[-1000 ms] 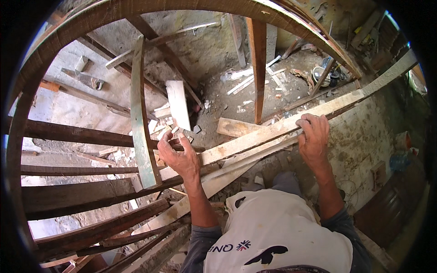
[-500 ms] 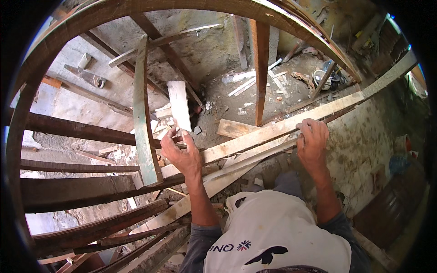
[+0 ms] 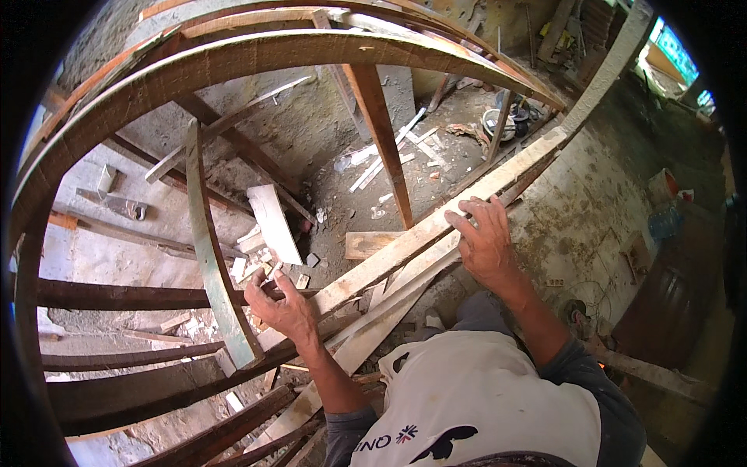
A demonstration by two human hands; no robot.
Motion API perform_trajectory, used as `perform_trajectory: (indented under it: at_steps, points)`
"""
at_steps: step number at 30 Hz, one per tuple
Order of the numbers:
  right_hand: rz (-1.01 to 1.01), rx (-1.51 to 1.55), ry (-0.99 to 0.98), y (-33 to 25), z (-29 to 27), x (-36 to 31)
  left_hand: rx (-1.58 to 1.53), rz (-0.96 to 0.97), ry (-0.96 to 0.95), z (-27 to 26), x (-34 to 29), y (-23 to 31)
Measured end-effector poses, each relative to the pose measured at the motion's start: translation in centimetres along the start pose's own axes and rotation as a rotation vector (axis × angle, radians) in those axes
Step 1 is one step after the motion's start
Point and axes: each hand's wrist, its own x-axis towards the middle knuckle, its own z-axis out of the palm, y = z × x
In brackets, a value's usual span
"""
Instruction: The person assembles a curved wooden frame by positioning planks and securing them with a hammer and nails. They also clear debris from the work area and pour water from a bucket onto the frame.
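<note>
Debris-littered floor (image 3: pixel 331 191) beneath a pale beam (image 3: pixel 389 262) and two working hands

Broken bits of wood and pale scraps lay about the ground under a timber frame, whose long curved beam (image 3: pixel 303 61) crossed the top of the view. An upright brown post (image 3: pixel 379 140) rose beyond the work, with a short wooden block (image 3: pixel 378 245) near its foot. Farther left, a white board (image 3: pixel 274 226) stood aslant, and a handsaw (image 3: pixel 117 205) showed well apart from the hands.

The pale beam ran diagonally in front of the person, its lower end near a greenish slat (image 3: pixel 204 241) and its upper end meeting a grey length of timber (image 3: pixel 611 66). More light boards (image 3: pixel 405 289) showed below its near edge.

The left hand (image 3: pixel 284 309) was spread at the beam's lower end, thumb and forefinger parted, with nothing visible between them. The right hand (image 3: pixel 484 243) had its fingers bent over the beam higher up; whether it truly gripped could not be told, its underside being hidden.

The step in hand looked like handling or positioning the beam. To shift it, the next move would have called for a firm left hold, matched by the right.
</note>
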Motion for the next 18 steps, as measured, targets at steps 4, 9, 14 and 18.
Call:
perform_trajectory:
  at_steps: [4,9,14,18]
  points:
    - [0.005,-0.007,-0.008,-0.05,-0.39,-0.02,-0.035,-0.01,-0.001,0.06,-0.01,0.07]
    - [0.01,-0.007,0.014,0.02,-0.09,0.04,-0.073,-0.046,0.004,0.1,-0.05,0.32]
    - [0.0,0.005,0.028,0.4,0.05,0.01,-0.072,-0.058,-0.024,0.11,-0.1,0.42]
    - [0.004,0.008,0.039,0.39,0.11,-0.01,-0.047,-0.04,-0.037,0.08,-0.11,0.3]
